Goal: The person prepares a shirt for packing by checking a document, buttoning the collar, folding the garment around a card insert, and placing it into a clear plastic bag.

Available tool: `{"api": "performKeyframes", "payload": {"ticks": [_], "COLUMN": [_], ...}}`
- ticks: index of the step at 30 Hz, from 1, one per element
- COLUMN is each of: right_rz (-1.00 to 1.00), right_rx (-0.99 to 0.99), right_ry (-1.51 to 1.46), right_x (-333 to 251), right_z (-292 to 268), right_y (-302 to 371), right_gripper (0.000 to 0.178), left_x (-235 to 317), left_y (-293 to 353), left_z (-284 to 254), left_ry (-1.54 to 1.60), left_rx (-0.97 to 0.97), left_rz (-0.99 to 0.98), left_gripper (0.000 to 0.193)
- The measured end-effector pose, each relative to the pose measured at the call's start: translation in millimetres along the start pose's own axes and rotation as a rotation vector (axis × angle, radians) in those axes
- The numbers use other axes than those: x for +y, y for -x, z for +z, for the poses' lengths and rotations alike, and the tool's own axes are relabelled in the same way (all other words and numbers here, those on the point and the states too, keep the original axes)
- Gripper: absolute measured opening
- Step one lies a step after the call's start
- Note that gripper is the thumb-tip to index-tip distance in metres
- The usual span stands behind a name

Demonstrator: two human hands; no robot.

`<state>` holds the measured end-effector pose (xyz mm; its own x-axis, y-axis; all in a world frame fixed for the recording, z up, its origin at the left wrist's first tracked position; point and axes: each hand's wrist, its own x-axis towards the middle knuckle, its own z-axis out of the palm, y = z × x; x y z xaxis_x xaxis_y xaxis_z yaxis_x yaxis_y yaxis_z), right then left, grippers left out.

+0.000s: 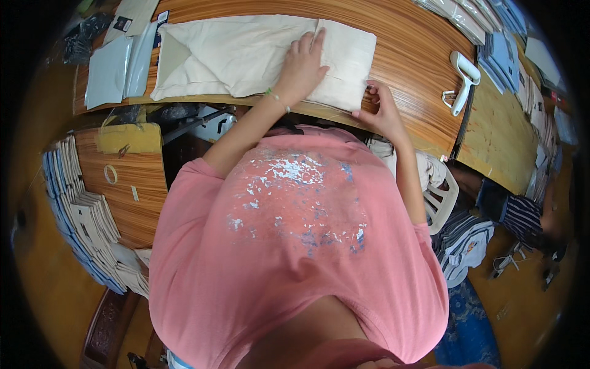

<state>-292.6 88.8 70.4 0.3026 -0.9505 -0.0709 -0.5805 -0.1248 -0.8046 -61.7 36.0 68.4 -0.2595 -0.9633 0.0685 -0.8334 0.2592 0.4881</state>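
Note:
A folded cream cloth garment (246, 55) lies lengthwise across the wooden table, its right end doubled over into a flat panel. At its left end a greyish-beige triangle of the inner side shows. My left hand (301, 71) rests on top with fingers stretched out, across the fold line near the right panel. At the near right corner of the garment is my right hand (384, 111), thumb and fingers apart; the thumb touches the corner and the curved fingers are beside the right edge.
A white lint roller (464, 80) lies at the table's right. Clear plastic bags (110, 74) lie left of the garment. Stacked folded clothes (501, 58) stand far right, more stacks (92, 215) on a lower left table. A white plastic chair (442, 197) stands at my right.

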Motion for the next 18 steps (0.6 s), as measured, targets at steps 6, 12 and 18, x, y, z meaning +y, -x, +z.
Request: {"api": "performKeyframes", "payload": {"ticks": [6,12,18], "right_rz": [-0.146,-0.672,-0.88], "right_rx": [0.293,0.113,-0.385], "right_ry": [0.453,0.821,0.774], "right_x": [20.1,47.4,6.7], "right_z": [-9.0,-12.7,-14.5], "right_y": [-35.3,-104.7,-157.3], "right_gripper": [0.059,0.067,0.041], "left_x": [36.7,27.6,9.7], "left_y": [51.1,50.8,54.3], "left_z": [54.9,64.1,47.4], "left_ry": [-0.001,-0.079,0.722], "left_rx": [-0.034,-0.047,-0.02], "left_rz": [0.15,0.131,-0.026], "left_gripper": [0.115,0.099,0.047]}}
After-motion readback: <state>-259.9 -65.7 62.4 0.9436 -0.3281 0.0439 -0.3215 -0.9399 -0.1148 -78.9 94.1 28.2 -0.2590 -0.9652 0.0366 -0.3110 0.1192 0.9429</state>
